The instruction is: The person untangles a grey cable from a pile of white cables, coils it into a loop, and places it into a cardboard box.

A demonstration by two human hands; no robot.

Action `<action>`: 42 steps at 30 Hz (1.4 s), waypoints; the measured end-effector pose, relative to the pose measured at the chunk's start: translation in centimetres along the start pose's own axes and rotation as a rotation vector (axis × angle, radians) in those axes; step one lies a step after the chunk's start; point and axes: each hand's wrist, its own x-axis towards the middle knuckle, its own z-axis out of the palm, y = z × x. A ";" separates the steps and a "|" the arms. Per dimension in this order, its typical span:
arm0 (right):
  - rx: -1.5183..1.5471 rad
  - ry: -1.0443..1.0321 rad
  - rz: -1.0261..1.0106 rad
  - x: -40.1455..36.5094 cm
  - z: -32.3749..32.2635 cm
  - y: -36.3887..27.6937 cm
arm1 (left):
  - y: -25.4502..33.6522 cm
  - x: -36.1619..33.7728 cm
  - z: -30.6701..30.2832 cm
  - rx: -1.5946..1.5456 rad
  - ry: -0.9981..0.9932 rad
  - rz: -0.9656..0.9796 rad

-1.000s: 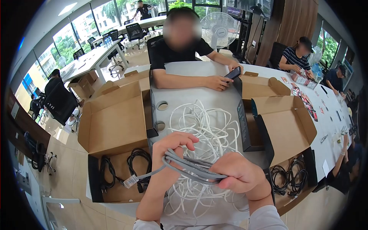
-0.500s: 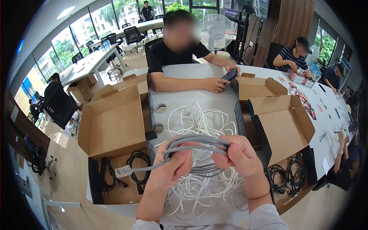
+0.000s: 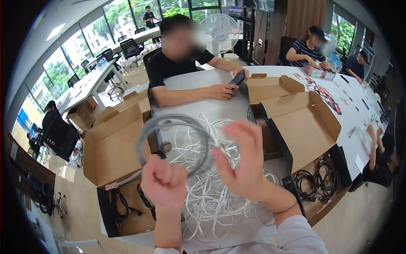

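My left hand [image 3: 164,180] is closed around the lower part of a coiled grey cable [image 3: 205,142], which stands up as a loose ring above the fist. One end of that cable sticks out to the left, with a pale, blurred piece at its tip. To the right, my right hand [image 3: 244,165] is apart from the coil, its thumb and fingers spread with nothing between them. Below both hands a tangled heap of white cables [image 3: 220,207] lies on the white table [image 3: 198,86].
Open cardboard boxes with black cables stand on both sides, the left box [image 3: 116,154] and the right box [image 3: 302,131]. Across the table a person in a black shirt [image 3: 177,72] holds a phone [image 3: 237,78]. Other people sit along the right side.
The grey coil has turned from lying flat between both hands to upright in my left hand. My right hand has let go and opened. The view has shifted slightly.
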 end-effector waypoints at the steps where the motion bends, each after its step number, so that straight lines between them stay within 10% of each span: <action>1: 0.112 -0.081 -0.061 -0.4 -0.5 -0.5 | 0.6 0.2 -0.2 -0.046 0.006 0.056; 7: 0.453 -1.057 0.504 -1.3 0.4 -1.1 | 2.2 0.4 -0.4 -0.183 0.000 0.204; 17: 1.275 -0.404 0.793 -1.0 1.1 1.4 | 0.6 0.7 0.3 -0.182 0.147 0.069; 27: 0.898 -0.289 0.355 -0.7 1.4 1.6 | 0.3 0.8 -0.1 -0.114 0.219 0.006; 42: 0.591 -0.205 0.376 -1.2 2.1 1.6 | -2.2 -0.8 -0.2 0.233 0.019 0.225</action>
